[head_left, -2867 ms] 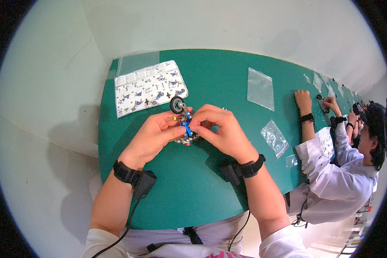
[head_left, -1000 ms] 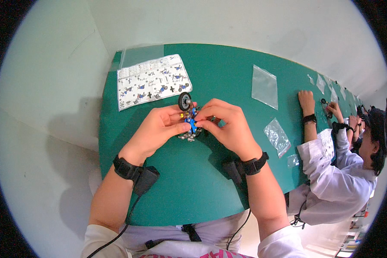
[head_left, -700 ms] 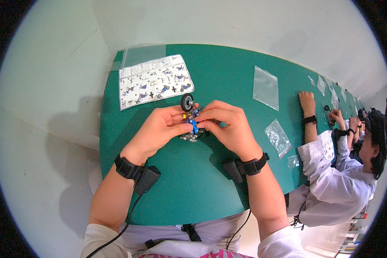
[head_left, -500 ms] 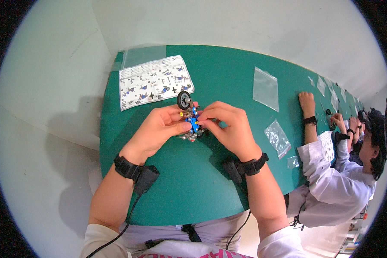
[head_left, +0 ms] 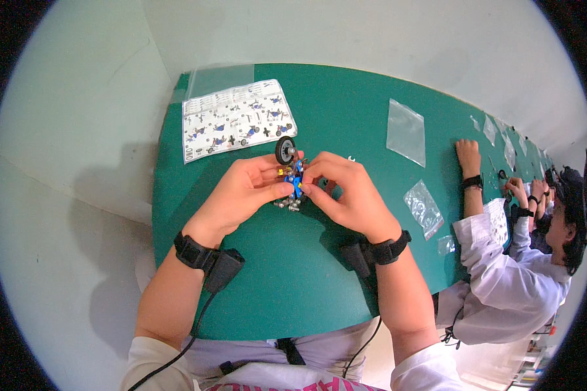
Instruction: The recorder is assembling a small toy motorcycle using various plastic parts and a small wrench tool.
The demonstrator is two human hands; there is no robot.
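Between my two hands, above the green table, is a small toy motorcycle model [head_left: 296,187] with blue panels, silver metal parts and yellow bits. Its black wheel [head_left: 285,150] with a grey hub points to the far side. My left hand [head_left: 244,188] grips the model from the left, thumb on the blue part. From the right, my right hand [head_left: 346,190] pinches at the blue panel with thumb and forefinger. Any small part between those fingertips is hidden. A small silver piece [head_left: 351,159] shows just beyond my right knuckles; it looks like a wrench end.
A printed instruction sheet [head_left: 238,120] lies beyond my left hand, with a clear plastic sleeve [head_left: 220,81] behind it. To the right are an empty clear bag [head_left: 406,132] and a bag with small parts [head_left: 424,208]. Another person's arm [head_left: 468,169] rests on the table [head_left: 274,287] farther right.
My right fingers have shifted slightly on the model, and the model has turned a little. The silver piece beyond my right hand now shows. My left hand keeps its hold.
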